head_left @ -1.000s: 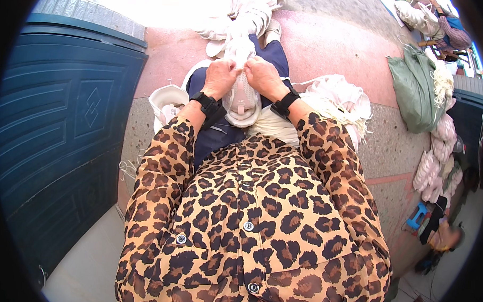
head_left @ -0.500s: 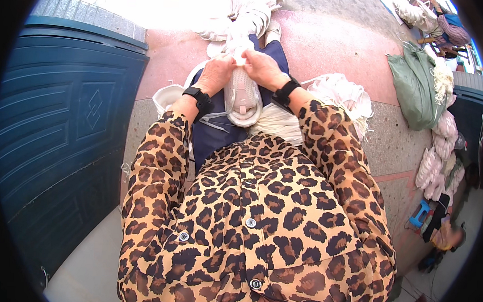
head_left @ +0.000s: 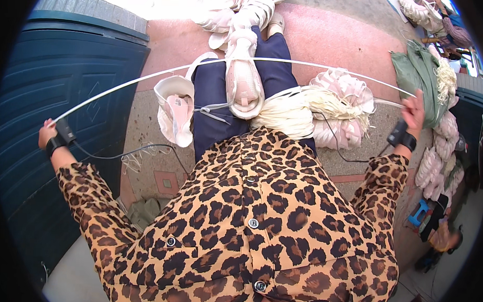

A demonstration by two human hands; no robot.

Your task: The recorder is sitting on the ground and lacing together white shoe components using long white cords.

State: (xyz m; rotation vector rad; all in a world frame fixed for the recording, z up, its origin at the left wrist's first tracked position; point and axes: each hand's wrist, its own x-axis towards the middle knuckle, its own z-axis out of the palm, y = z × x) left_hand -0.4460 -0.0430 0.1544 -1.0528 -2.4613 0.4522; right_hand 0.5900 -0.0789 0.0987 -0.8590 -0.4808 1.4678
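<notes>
A pale pink and white shoe upper rests between my thighs with its toe toward me. One long white shoelace runs across it and is drawn out wide to both sides. Far out on the left, in front of the blue door, my left hand is closed on one end of the lace. My right hand is raised far to the right, its fingers pinching the other end. Over my right thigh lies a hank of cream laces. A grey cord is tied across my left thigh.
Another shoe upper is beside my left leg. Strung uppers pile up beyond my knees, and a bundle of pink uppers sits at my right. A blue metal door stands on the left. A green sack slumps at the right.
Both hands have left the shoe upper and swung far apart, left and right. The lace is now stretched between them across the upper.
</notes>
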